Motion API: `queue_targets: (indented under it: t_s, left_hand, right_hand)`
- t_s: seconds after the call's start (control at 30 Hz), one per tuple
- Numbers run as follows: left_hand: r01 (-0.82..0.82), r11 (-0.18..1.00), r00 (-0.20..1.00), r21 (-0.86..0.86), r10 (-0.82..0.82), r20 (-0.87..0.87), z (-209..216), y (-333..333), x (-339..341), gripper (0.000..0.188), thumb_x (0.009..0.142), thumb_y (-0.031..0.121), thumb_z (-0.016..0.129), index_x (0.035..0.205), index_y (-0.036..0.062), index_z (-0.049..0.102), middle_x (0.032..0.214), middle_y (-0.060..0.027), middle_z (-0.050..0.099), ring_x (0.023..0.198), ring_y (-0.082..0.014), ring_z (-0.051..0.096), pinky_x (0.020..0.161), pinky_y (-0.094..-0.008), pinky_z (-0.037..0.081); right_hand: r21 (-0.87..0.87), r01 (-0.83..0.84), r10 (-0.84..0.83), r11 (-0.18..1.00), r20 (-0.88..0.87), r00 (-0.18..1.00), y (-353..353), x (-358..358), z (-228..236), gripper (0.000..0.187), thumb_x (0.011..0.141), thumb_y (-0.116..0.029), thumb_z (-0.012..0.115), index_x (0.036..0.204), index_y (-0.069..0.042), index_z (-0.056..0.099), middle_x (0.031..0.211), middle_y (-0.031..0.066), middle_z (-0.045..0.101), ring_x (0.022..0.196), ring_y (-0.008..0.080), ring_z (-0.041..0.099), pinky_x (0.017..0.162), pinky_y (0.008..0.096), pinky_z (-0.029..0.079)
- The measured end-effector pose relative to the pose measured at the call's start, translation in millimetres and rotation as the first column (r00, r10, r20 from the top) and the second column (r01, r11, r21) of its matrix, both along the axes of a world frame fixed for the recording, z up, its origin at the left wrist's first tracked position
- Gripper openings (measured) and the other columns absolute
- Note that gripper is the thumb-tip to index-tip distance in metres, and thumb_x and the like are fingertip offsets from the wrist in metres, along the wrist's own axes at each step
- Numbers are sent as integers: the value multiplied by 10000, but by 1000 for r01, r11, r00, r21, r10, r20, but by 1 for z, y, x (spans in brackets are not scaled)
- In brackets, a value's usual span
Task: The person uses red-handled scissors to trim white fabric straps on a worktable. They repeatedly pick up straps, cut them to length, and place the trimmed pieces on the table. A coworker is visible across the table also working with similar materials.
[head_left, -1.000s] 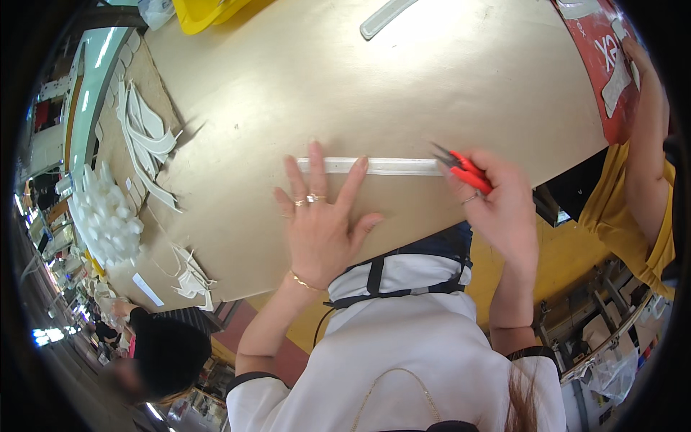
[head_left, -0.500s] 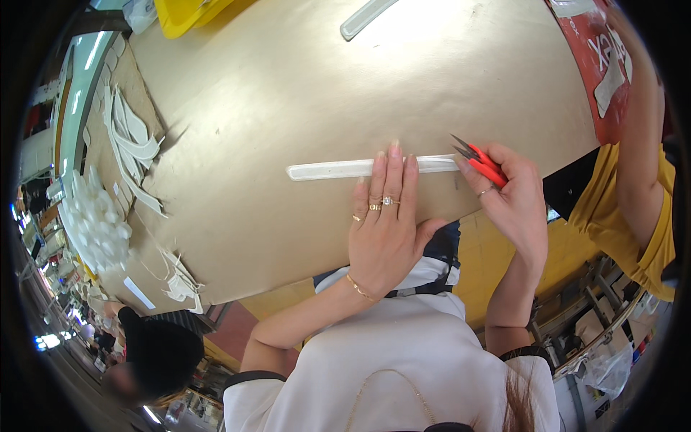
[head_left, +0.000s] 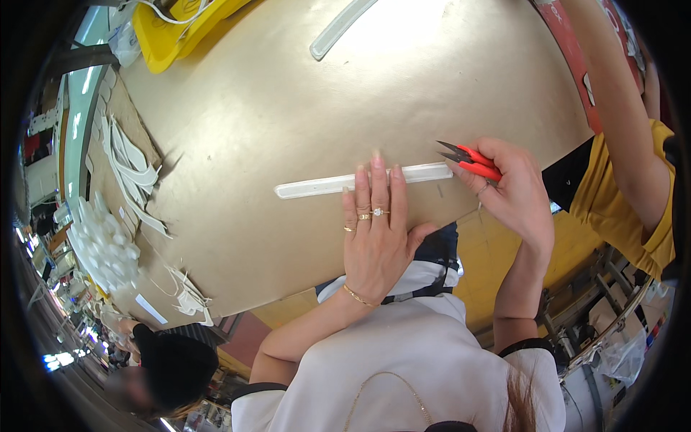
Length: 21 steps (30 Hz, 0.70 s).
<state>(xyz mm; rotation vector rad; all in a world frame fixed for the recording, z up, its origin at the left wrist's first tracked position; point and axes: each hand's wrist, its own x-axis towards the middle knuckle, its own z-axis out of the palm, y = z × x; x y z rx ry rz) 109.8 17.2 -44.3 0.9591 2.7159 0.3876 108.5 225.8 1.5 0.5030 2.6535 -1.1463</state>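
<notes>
A long narrow white strip (head_left: 309, 189) with a rounded left end lies on the brown-covered table. Across its middle my left hand (head_left: 376, 241) rests flat, fingers stretched out and pressing it down. My right hand (head_left: 517, 193) is closed around thread snips (head_left: 481, 168) with red handles and dark pointed blades. The blades stick out to the left, just above the strip's right end, and look apart at the tips. My right fingertips are at that end of the strip; whether they also pinch it, I cannot tell.
Another pale strip (head_left: 338, 32) lies farther off. A yellow tray (head_left: 160, 45) stands at far left, with curved white pieces (head_left: 129, 162) and a heap of white padded pieces (head_left: 108, 241) along the left edge. A co-worker's arm (head_left: 612, 79) reaches in at right, beside a red surface (head_left: 568, 54).
The snips have turned so their blades point more to the left. My left hand stays on the strip. The whole view has shifted slightly, and the co-worker's arm reaches farther in.
</notes>
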Motion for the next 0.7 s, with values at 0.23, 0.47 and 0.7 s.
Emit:
queue_targets:
  t_s: [0.23, 0.47, 0.7]
  left_hand:
    - [-5, 999, 999, -37, 4, -43, 2, 6, 2, 830, 916, 610, 496, 1491, 27, 358, 1566, -284, 244, 1445, -478, 233, 1163, -573, 154]
    - [-6, 998, 998, -66, 2, -68, 2, 9, 3, 814, 913, 627, 479, 1483, 53, 385, 1556, -301, 248, 1434, -493, 244, 1161, -578, 150]
    - [-3, 993, 996, -118, -7, -91, 5, 13, 3, 781, 899, 647, 482, 1472, 120, 421, 1542, -307, 276, 1421, -494, 276, 1154, -571, 205]
  right_hand:
    - [61, -52, 50, 997, 37, 998, 1, -1, 3, 153, 823, -168, 696, 853, -24, 655, 668, 136, 578, 612, 326, 570, 581, 393, 437]
    - [91, -47, 45, 995, 29, 999, 0, -1, 1, 161, 823, -172, 696, 866, -20, 662, 682, 139, 599, 637, 331, 596, 593, 398, 450]
    - [77, -49, 49, 996, -8, 999, 0, -1, -1, 170, 824, -181, 700, 856, -19, 658, 680, 142, 599, 634, 335, 596, 593, 404, 451]
